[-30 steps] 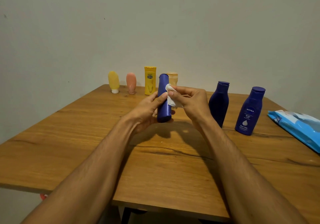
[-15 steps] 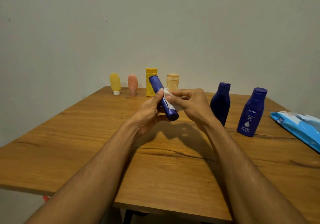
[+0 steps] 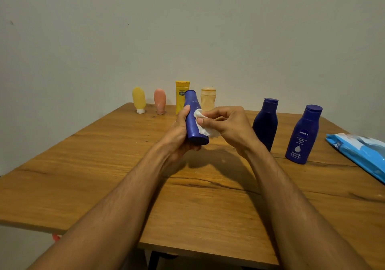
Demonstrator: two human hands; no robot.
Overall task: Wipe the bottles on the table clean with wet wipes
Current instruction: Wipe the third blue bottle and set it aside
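Note:
My left hand (image 3: 179, 133) grips a slim blue bottle (image 3: 194, 121) above the middle of the wooden table (image 3: 104, 165); the bottle leans slightly left with its cap end up and away from me. My right hand (image 3: 227, 127) pinches a crumpled white wet wipe (image 3: 203, 127) against the bottle's right side. Two more dark blue bottles stand to the right: a plain one (image 3: 265, 122) and a Nivea one (image 3: 302, 135). Along the far edge stand a yellow tube (image 3: 139, 99), a pink tube (image 3: 160, 101), a yellow bottle (image 3: 181, 93) and a beige bottle (image 3: 208, 98).
A blue pack of wet wipes (image 3: 358, 153) lies at the table's right edge. A plain wall rises right behind the far row of bottles. The table's near edge runs just under my forearms, with a dark leg below it.
The bottle went from upright to strongly tilted left, then back to nearly upright in my left hand. The wipe has stayed against its right side, shifting along it.

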